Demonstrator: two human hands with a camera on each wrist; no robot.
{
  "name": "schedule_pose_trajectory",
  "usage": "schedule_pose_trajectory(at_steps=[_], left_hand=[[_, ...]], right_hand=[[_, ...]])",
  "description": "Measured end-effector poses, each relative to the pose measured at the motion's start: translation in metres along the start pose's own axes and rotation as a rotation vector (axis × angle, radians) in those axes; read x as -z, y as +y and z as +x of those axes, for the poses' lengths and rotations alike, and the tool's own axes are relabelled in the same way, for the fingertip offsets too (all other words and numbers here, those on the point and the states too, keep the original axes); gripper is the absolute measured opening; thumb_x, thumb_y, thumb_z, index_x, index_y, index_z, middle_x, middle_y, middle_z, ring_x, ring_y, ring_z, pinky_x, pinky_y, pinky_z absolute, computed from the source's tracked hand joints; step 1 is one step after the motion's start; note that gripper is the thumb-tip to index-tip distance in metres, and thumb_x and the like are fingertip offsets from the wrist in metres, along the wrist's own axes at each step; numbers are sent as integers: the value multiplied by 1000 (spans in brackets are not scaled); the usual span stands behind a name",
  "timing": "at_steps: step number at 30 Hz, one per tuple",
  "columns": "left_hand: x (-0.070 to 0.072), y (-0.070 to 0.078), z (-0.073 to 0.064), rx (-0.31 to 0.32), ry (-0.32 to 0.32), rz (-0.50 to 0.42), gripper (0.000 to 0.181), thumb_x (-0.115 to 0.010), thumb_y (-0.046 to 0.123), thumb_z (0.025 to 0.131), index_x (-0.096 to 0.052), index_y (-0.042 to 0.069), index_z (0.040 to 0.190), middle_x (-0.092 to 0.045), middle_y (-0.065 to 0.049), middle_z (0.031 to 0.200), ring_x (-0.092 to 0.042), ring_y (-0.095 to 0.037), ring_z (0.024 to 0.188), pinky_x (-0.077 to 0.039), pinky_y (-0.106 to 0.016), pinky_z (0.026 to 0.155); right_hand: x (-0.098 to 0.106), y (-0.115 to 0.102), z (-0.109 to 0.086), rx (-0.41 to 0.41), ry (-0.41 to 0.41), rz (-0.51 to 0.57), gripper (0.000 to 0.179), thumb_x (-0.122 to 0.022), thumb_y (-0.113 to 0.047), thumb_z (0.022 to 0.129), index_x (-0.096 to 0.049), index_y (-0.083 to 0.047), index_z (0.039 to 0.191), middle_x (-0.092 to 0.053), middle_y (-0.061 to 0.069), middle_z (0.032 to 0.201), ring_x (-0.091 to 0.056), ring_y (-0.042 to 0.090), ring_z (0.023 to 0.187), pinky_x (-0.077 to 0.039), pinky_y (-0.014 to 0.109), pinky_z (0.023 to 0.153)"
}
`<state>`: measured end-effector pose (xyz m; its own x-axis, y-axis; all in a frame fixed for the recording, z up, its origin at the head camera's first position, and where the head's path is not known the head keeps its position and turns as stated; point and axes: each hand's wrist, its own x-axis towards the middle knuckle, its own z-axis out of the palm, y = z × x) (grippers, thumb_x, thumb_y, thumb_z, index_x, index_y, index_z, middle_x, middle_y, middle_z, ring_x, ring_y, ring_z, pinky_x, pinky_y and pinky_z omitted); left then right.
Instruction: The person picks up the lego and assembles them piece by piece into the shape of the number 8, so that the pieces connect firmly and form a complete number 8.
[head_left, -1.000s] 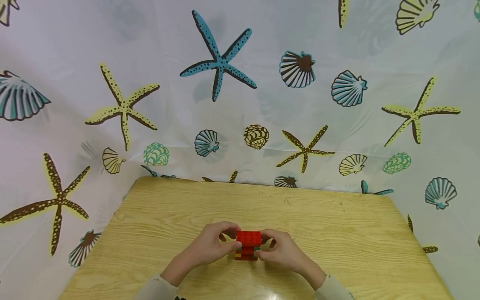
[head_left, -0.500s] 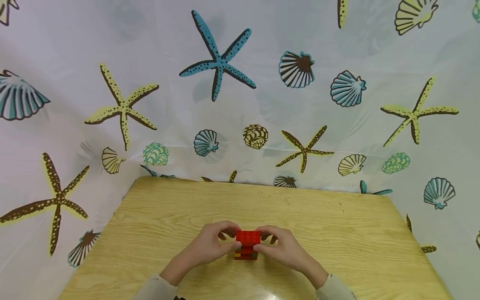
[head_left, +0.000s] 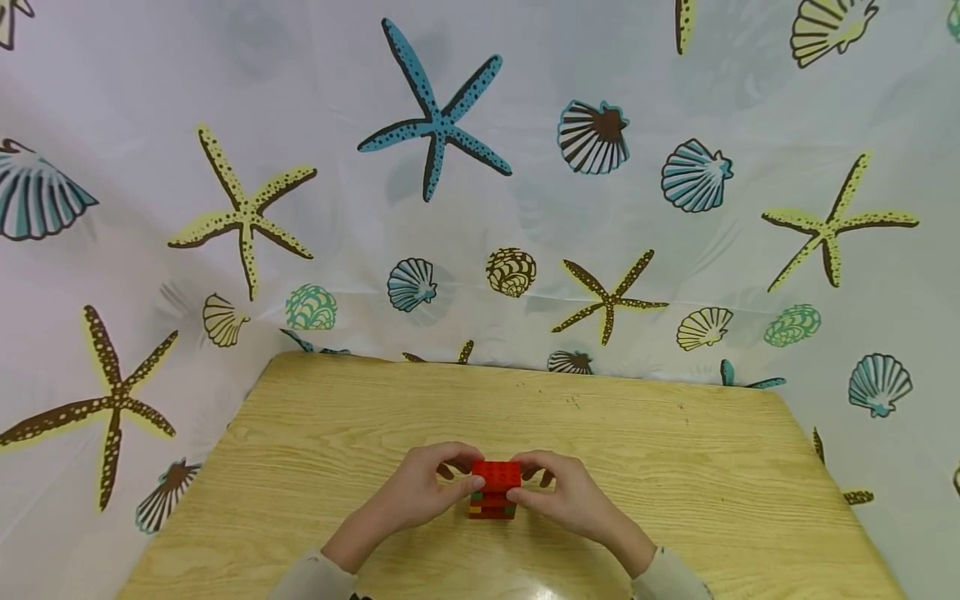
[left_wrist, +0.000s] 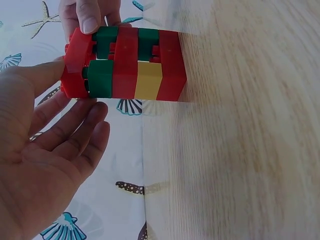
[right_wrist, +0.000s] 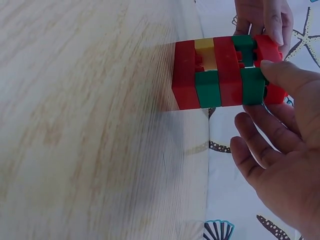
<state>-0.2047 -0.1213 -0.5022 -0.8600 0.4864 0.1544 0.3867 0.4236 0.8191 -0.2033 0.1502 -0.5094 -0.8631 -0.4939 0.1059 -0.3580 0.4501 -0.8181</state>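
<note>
A small tower of toy building bricks stands upright on the table between the two hands. Its top red brick (head_left: 497, 473) lies over two green bricks (left_wrist: 101, 79), with a narrow gap showing beneath it in the left wrist view. Lower come a middle red brick (left_wrist: 125, 65), a yellow brick (left_wrist: 149, 80) beside a green one, and a bottom red brick (right_wrist: 184, 75). The left hand (head_left: 431, 487) pinches the top brick's left end between thumb and fingers. At the other end, the right hand (head_left: 562, 497) pinches it, thumb low at the front near the green brick.
The wooden table (head_left: 337, 417) reaches back to a white cloth (head_left: 337, 208) printed with starfish and shells, which hangs behind and along both sides. Light sleeves cover both forearms.
The right thumb has risen from the lower green brick to the top red brick's front edge, and the fingers shifted over its back. The left thumb has slid slightly upward. The tower stays put.
</note>
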Motion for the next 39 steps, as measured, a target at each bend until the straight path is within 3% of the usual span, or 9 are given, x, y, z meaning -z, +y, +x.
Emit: schedule_pose_trajectory(at_steps=[10,30,39], left_hand=[[0,1,-2,-34,8,4,33,-72,37,102,-72,14,126,-76,0,120,-71,-20,105,-56,-34,86],[-3,1,-2,-15,19,-46,26,-74,33,100,-72,16,120,-75,1,116,-71,-21,106,-58,-34,85],[-6,-2,-1,-13,36,-67,25,-75,33,100,-72,15,118,-76,1,114,-71,-22,106,-57,-31,85]], right_hand=[[-1,0,1,23,7,-12,31,-78,-32,97,-73,-21,125,-75,-4,114,-67,20,104,-51,35,85],[-1,1,2,34,12,-32,30,-80,-32,95,-73,-21,123,-76,-3,111,-67,22,102,-50,31,83],[2,-2,2,3,-4,-20,29,-80,-32,96,-74,-19,121,-76,-5,109,-67,22,101,-51,28,81]])
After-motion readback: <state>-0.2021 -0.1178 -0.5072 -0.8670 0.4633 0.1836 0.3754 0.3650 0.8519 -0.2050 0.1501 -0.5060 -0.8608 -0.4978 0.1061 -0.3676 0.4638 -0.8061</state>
